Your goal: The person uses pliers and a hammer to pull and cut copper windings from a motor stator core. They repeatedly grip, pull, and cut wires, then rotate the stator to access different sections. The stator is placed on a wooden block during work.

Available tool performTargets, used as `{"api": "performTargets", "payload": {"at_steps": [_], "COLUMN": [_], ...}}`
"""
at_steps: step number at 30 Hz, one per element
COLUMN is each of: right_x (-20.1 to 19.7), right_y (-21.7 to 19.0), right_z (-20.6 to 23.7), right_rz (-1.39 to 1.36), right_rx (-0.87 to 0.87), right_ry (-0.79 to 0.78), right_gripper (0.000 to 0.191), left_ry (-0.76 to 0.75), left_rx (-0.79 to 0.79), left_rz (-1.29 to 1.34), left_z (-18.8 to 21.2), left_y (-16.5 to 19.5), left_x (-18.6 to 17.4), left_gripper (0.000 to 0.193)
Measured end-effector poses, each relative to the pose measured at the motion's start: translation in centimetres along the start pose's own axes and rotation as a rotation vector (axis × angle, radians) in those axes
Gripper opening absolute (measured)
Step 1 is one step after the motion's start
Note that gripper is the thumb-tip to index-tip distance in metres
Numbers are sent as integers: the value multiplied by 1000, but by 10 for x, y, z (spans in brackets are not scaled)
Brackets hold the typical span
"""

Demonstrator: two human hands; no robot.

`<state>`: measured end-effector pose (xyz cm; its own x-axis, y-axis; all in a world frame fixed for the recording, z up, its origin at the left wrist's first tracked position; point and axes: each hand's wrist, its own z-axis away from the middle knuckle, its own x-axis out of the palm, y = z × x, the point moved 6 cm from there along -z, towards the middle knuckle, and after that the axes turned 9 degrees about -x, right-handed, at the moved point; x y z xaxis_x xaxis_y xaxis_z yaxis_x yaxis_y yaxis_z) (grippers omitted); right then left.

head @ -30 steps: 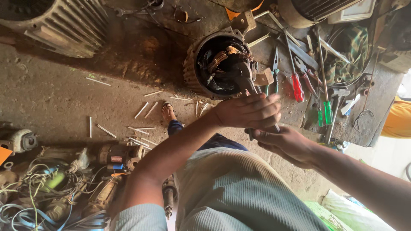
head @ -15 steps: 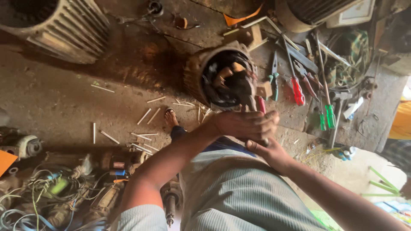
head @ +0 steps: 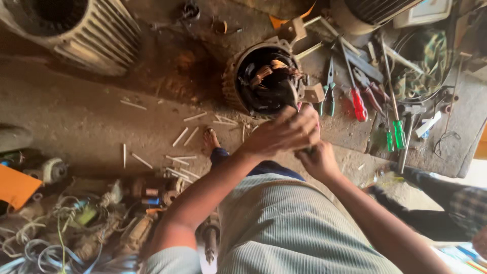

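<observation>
The dirty gray floor has small white sticks on it. Bright light glows at the lower right.

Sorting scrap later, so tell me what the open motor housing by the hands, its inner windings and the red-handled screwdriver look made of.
Motor housing: probably cast metal, dull, grimy, ribbed outside. Windings: likely copper wire, shown by orange-brown strands amid dark wrapping. Red-handled screwdriver: glossy red grip looks plastic; the shaft looks like metal.

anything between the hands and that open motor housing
Nothing visible does. The left hand and right hand are clasped together right at the front rim of the motor housing, overlapping its windings; what they grip is hidden.
</observation>
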<state>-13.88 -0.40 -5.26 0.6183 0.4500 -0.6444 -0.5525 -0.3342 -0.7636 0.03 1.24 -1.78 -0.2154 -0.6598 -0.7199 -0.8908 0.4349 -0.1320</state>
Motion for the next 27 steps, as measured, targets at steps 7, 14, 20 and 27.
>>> {"api": "performTargets", "payload": {"at_steps": [7,14,20,27], "right_x": [-34,-40,-35,-62], "right_y": [-86,-94,-78,-98], "right_z": [-30,-28,-31,-63], "right_rz": [421,444,472,783], "right_rx": [-202,19,173,569], "right_ry": [251,218,276,-88], "right_gripper": [33,25,23,46], "left_ry": [-84,-285,-112,-10], "left_rx": [-638,-626,-659,-614], "left_rz": [404,525,668,680], "left_z": [-23,-43,-35,-23], "left_y": [-114,-138,-141,-143], "left_x": [-24,-17,-18,-11], "left_gripper": [79,61,50,33]}}
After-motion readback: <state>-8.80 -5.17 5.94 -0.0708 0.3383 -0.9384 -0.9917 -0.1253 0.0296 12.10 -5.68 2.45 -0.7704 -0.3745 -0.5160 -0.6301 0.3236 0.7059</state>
